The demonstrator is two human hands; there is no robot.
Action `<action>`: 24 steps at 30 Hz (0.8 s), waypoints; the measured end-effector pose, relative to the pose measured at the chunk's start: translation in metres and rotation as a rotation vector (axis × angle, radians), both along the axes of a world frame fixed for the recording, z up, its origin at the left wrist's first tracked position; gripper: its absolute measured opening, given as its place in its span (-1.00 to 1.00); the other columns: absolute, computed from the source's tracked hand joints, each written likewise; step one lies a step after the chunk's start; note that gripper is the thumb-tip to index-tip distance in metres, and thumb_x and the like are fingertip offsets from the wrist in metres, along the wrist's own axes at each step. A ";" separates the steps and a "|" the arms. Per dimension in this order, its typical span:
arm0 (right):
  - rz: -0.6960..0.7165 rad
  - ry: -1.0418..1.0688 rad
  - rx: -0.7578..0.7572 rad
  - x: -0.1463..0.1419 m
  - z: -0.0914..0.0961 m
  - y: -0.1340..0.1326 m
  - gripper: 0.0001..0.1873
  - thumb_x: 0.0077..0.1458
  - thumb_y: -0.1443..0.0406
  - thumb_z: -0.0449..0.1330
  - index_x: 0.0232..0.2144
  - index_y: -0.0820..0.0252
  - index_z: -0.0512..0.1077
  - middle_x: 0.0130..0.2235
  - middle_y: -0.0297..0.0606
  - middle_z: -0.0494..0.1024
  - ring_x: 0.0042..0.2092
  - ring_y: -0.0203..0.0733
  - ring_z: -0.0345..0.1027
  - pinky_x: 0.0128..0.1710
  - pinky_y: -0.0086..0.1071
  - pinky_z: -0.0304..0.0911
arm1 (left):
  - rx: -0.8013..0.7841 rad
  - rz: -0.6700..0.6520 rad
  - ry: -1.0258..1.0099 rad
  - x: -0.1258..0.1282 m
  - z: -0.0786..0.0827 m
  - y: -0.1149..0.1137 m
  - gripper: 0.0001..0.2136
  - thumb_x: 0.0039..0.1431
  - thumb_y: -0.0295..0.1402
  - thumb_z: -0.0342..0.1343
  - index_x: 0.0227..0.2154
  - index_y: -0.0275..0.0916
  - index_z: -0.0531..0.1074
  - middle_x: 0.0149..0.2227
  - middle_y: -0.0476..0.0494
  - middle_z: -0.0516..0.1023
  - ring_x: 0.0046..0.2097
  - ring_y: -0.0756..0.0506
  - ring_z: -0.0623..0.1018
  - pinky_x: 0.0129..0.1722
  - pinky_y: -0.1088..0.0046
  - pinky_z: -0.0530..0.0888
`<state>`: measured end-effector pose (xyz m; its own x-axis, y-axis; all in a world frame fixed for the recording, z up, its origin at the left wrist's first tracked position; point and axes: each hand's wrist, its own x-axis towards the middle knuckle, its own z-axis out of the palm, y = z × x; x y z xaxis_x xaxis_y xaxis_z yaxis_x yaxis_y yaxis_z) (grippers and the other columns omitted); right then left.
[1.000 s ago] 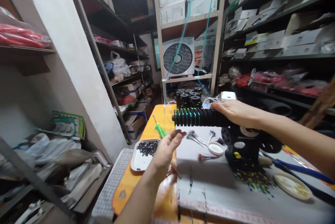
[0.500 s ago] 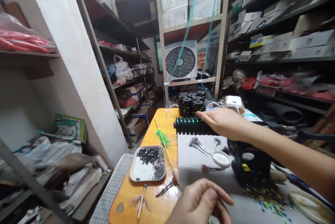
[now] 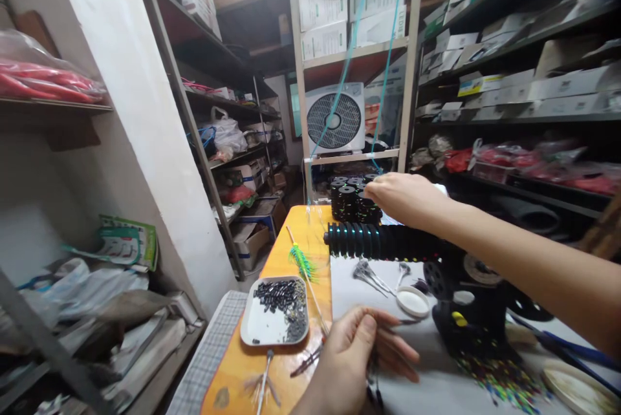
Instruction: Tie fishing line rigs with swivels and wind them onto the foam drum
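My right hand [image 3: 400, 198] hovers over a row of black spools [image 3: 369, 240] set on the shaft of a black winding machine [image 3: 466, 315]. Its fingers are curled down in a pinch where a teal line [image 3: 383, 79] comes down from above. Just behind it stands a stack of black spools [image 3: 347, 202]. My left hand [image 3: 356, 360] is low over the grey mat [image 3: 359, 295], fingers curled with the thumb against them; what it holds is too small to make out.
On the orange table [image 3: 295, 240] lie a white tray of small black pieces [image 3: 276, 311], a green feathered lure [image 3: 301, 264], a white lid [image 3: 412, 302] and scattered coloured beads [image 3: 504, 379]. Blue-handled pliers [image 3: 575, 345] lie right. Shelves line both sides; a fan [image 3: 334, 119] stands behind.
My right hand lifted off the spool row and moved up and back to the teal line. My left hand dropped from beside the spools to the mat and closed.
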<state>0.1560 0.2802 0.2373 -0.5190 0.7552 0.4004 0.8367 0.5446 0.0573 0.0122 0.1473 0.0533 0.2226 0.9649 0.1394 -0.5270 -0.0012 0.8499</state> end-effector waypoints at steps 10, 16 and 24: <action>0.092 0.082 0.175 0.018 -0.073 -0.054 -0.41 0.38 0.20 -0.27 0.15 0.42 0.37 0.16 0.09 0.48 0.19 0.14 0.33 0.19 0.08 0.20 | 0.021 -0.041 0.007 -0.003 0.001 0.000 -0.60 0.27 -0.01 0.08 -0.08 -0.26 0.41 -0.38 -0.22 0.72 -0.43 -0.12 0.69 -0.36 0.41 0.54; -0.052 -0.012 -0.151 0.015 -0.037 -0.023 -0.65 0.36 0.10 0.05 -0.25 0.24 0.49 -0.31 -0.28 0.58 -0.30 -0.24 0.48 -0.22 -0.24 0.43 | -0.012 -0.028 0.043 -0.008 0.022 0.012 -0.60 0.25 -0.02 0.12 -0.08 -0.26 0.42 -0.30 -0.28 0.72 -0.36 -0.12 0.69 -0.31 0.40 0.52; 0.036 -0.098 -0.432 0.016 -0.018 0.015 -0.67 0.28 0.14 0.18 -0.01 0.22 0.43 -0.01 -0.19 0.52 -0.07 -0.10 0.46 -0.09 -0.13 0.43 | 0.032 0.250 0.236 -0.017 0.029 0.023 -0.43 0.07 -0.01 0.28 0.06 -0.26 0.45 0.13 -0.38 0.53 0.17 -0.32 0.49 0.20 0.17 0.33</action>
<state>0.1719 0.2953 0.2189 -0.5679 0.8231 -0.0002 0.8186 0.5648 -0.1039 -0.0046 0.1700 0.0821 0.0092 0.9896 0.1438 -0.2957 -0.1347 0.9457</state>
